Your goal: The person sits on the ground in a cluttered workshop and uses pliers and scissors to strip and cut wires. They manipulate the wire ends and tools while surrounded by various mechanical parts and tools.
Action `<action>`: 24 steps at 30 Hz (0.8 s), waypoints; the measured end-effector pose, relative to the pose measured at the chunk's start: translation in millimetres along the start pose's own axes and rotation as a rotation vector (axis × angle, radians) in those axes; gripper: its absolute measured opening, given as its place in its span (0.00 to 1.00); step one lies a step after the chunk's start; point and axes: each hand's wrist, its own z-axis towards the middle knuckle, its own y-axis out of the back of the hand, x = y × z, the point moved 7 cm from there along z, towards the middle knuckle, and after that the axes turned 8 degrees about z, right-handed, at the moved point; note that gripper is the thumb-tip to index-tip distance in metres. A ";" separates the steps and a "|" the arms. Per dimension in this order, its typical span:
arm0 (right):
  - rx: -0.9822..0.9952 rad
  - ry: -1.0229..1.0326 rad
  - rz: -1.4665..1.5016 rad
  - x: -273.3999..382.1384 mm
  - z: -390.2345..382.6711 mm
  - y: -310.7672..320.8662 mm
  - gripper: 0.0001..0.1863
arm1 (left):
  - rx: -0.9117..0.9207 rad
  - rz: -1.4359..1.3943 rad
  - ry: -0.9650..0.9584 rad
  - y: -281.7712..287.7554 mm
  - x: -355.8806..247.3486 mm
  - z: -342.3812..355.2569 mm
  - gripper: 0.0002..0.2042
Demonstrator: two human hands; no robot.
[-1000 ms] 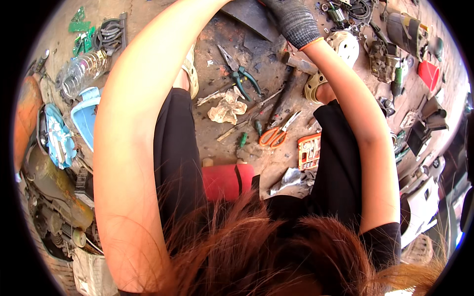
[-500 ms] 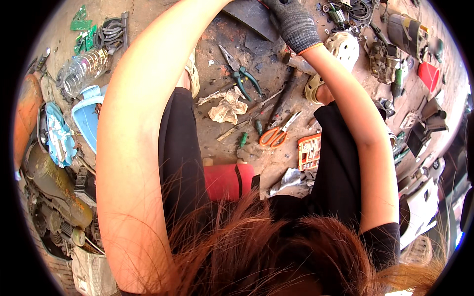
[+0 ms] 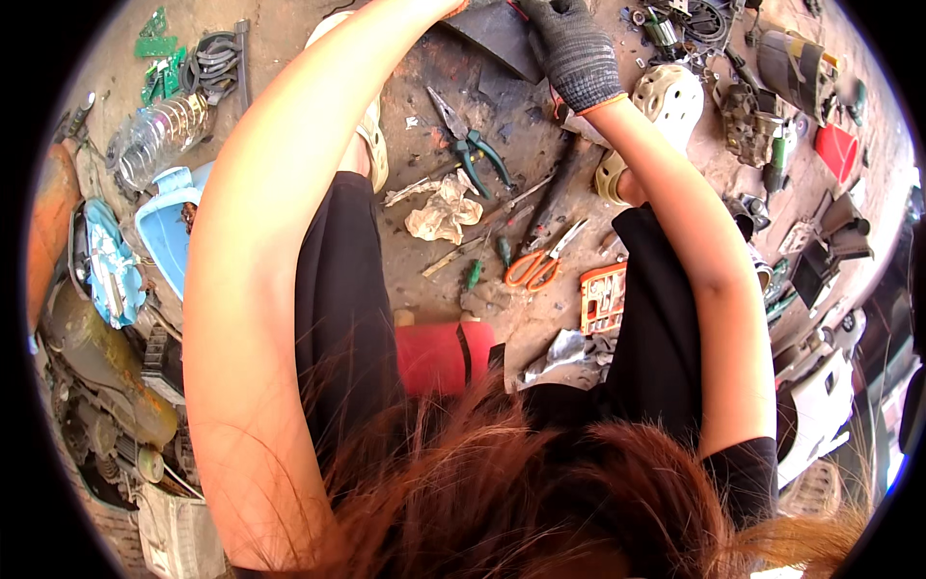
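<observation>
At the top edge, my right hand (image 3: 577,60) in a grey knit glove with an orange cuff is closed at the right side of a flat black panel (image 3: 497,41). Its fingertips are partly cut off by the picture's edge. Something thin and red shows beside them. My left arm reaches to the panel's far left, where only an orange glove cuff (image 3: 457,9) shows; those fingers are out of sight. Nearer to me on the ground lie pliers (image 3: 468,145) with dark teal handles, crumpled brown paper (image 3: 444,209) and scissors (image 3: 543,262) with orange handles.
An orange case of small bits (image 3: 605,297) lies by my right leg, and a red cylinder (image 3: 430,357) between my legs. To the left are a blue plastic container (image 3: 166,227), a clear bottle (image 3: 159,143) and green circuit boards (image 3: 156,46). Motor parts (image 3: 748,121) and a red cup (image 3: 836,150) are on the right.
My right hand and the black panel have shifted slightly, the hand a little downward. More of the orange cuff at my left wrist now shows. The tools on the ground lie as before.
</observation>
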 end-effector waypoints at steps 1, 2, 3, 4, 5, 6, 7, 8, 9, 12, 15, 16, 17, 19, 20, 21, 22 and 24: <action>0.009 0.007 0.014 -0.3 0.8 -1.6 0.17 | -0.020 0.007 -0.010 -0.6 -0.4 0.5 0.18; 0.017 0.012 0.028 -1.9 3.3 -2.4 0.18 | -0.039 0.013 -0.021 -1.1 -1.6 1.4 0.18; 0.022 0.021 0.041 -1.6 7.5 -1.4 0.18 | -0.063 0.022 -0.031 0.7 -2.1 2.2 0.17; -0.010 0.061 0.049 0.9 9.0 0.7 0.18 | -0.071 -0.002 -0.009 0.7 0.2 1.7 0.18; 0.013 0.045 0.042 -0.4 10.3 -2.4 0.18 | -0.080 -0.027 0.012 0.5 2.6 0.6 0.18; 0.035 0.028 0.032 -1.3 12.7 -4.3 0.18 | -0.089 -0.052 0.031 2.0 3.7 -0.7 0.18; 0.057 0.011 0.022 -2.1 14.2 -5.9 0.18 | -0.090 -0.064 0.034 2.8 3.4 -2.1 0.18; 0.062 0.000 0.018 -2.2 14.7 -6.3 0.18 | -0.090 -0.077 0.036 3.6 3.0 -3.7 0.19; 0.067 -0.011 0.017 0.7 14.4 -6.0 0.18 | -0.090 -0.088 0.041 3.5 3.2 -5.6 0.19; 0.053 -0.016 0.018 2.8 12.5 -3.1 0.18 | -0.114 -0.072 0.102 0.3 8.0 -3.0 0.20; 0.071 -0.038 -0.001 4.4 11.7 -3.5 0.18 | -0.132 -0.044 0.057 0.0 5.2 -5.3 0.21; 0.086 -0.052 -0.012 4.2 11.7 -3.7 0.18 | -0.127 -0.043 0.057 1.5 4.6 -5.1 0.22; 0.086 -0.056 -0.010 4.3 12.1 -2.0 0.18 | -0.122 -0.042 0.057 2.7 3.5 -4.8 0.22; 0.092 -0.062 -0.001 6.3 11.8 -1.1 0.18 | -0.110 -0.017 0.053 2.0 3.5 -4.9 0.22; 0.087 -0.060 0.002 6.4 11.8 -0.9 0.18 | -0.104 0.006 0.045 1.7 2.8 -3.9 0.22; 0.084 -0.059 0.004 5.8 11.1 -1.3 0.18 | -0.097 0.029 0.037 0.2 2.6 -3.1 0.22; 0.081 -0.058 0.006 5.6 10.7 -1.7 0.18 | -0.100 0.023 0.034 -0.9 3.5 -2.9 0.23; 0.086 -0.073 0.004 5.0 10.4 -3.0 0.18 | -0.105 0.013 0.025 -3.3 4.8 -1.7 0.23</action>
